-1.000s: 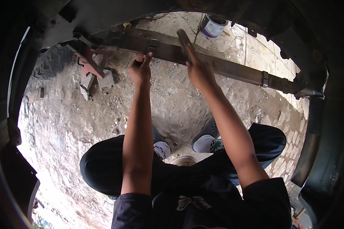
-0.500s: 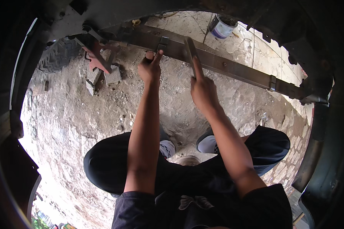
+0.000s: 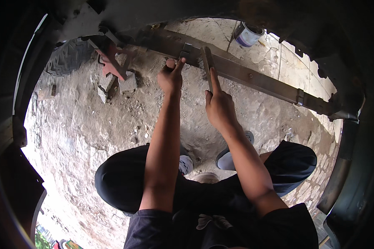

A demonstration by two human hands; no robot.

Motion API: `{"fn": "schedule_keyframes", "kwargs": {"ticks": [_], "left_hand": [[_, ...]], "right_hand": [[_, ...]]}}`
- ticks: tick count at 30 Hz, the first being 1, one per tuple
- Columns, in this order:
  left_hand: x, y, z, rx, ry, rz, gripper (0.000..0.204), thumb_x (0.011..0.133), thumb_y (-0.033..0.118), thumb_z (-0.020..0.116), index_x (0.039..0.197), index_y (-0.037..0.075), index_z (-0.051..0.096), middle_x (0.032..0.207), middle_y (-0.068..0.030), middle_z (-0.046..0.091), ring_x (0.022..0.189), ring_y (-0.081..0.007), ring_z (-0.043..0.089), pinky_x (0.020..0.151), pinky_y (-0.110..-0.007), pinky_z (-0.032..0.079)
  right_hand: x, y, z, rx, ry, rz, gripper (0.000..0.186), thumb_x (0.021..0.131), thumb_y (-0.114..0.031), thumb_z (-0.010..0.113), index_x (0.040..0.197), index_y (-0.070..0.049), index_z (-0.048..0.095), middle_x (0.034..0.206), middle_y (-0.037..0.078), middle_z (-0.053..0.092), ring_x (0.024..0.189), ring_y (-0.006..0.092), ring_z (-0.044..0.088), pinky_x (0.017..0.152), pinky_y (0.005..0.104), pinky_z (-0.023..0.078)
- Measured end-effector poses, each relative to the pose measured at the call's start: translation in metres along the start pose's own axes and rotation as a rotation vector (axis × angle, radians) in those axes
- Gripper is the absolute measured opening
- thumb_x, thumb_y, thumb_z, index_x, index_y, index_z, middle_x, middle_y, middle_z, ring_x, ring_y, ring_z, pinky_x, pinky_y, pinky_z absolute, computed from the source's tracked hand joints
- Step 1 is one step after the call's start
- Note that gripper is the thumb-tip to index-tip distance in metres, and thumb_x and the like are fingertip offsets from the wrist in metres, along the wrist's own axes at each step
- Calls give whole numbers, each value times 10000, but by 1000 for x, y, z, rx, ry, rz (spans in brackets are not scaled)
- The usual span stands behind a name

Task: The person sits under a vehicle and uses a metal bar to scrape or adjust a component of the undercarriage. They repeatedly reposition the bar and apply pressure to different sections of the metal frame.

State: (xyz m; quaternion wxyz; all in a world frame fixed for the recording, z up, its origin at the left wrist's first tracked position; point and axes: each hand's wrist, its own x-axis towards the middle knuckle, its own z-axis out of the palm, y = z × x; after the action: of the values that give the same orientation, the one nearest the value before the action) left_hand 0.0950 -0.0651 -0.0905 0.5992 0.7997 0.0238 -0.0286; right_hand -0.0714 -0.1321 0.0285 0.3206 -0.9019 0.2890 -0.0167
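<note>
A long brown metal beam (image 3: 253,77) runs slantwise across the far side, with a clamp-like metal bracket (image 3: 185,50) around it. My left hand (image 3: 170,81) is closed just below that bracket, thumb pointing up at the beam. Part of a small reddish piece shows at its fingers, but I cannot make out what it is. In my right hand (image 3: 220,106) is a wire brush (image 3: 207,62), its index finger stretched along the handle. The bristles face left, and the brush's far end overlaps the beam in view; contact cannot be told.
A red metal stand (image 3: 112,64) and broken concrete pieces (image 3: 128,82) are at the far left, near a knobby tire (image 3: 68,58). A paint can (image 3: 248,34) stands on tiles beyond the beam. Dark vehicle bodywork (image 3: 349,95) surrounds me. My knees are bent over rough ground.
The brush has tilted so its bristles now show, and its far end sits slightly lower against the beam. My left hand stays by the bracket. The whole view has shifted a little.
</note>
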Motion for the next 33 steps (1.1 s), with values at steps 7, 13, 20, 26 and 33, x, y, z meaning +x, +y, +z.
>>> {"fn": "schedule_keyframes", "kwargs": {"ticks": [7,13,20,26,33], "left_hand": [[-5,11,1,-37,-14,-29,630,731,548,883,740,-55,698,612,-121,630,583,-199,529,625,-401,469],[-3,21,-12,-80,-53,-149,604,737,492,902,742,-72,687,636,-100,631,616,-171,492,629,-383,453],[-5,6,-2,-113,-56,-100,614,738,506,899,743,-71,689,628,-92,622,613,-169,508,618,-396,451],[-6,21,-3,-119,-53,-116,591,718,469,923,681,-54,652,613,-39,568,620,-138,457,596,-375,425],[-5,19,-10,-132,-38,-89,572,714,428,935,646,-34,605,606,-8,526,613,-131,415,592,-357,403]], "right_hand": [[109,-10,24,-37,146,-33,778,995,-161,586,1629,-146,137,1022,331,695,901,520,683,801,581,546],[59,-8,21,-24,154,-96,774,1007,-165,575,1631,-147,118,904,313,702,837,499,693,750,574,556],[14,-21,30,86,46,13,774,1013,-161,565,1633,-155,102,874,314,699,815,488,698,718,574,552],[96,-18,10,7,21,-8,753,1020,-201,563,1633,-174,127,1084,321,691,1035,499,661,874,588,512],[28,46,-3,-35,82,-372,739,989,-88,586,1622,-208,223,1193,312,668,1106,488,648,948,549,542]]}}
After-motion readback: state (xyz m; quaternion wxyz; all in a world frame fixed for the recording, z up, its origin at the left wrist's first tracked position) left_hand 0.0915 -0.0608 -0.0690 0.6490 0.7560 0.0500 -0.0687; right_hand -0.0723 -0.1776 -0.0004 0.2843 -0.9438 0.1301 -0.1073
